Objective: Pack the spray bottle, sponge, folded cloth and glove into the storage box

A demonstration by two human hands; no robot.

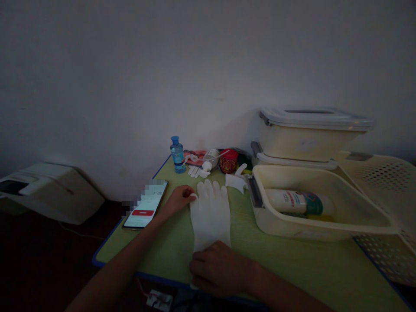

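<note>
A white glove (211, 216) lies flat on the green tabletop, its fingers pointing toward the wall. My left hand (178, 200) pinches the thumb of this glove between thumb and forefinger. At the cuff end, my right hand (219, 266) has its fingers curled over the near edge of the glove, hiding part of the cuff. Left of the glove lies a lit smartphone (144, 208), partly pixelated. Beyond its fingers sit a blue bottle (178, 156), a clear pump bottle (211, 159), another white glove (194, 171) and a white paper piece (235, 182).
An open cream bin (305, 229) holding a white and green can (292, 201) stands on the right. Behind it are stacked lidded boxes (312, 138) and a perforated basket (386, 177). A red round container (229, 160) stands near the wall. The table's blue edge (97, 262) is at front left.
</note>
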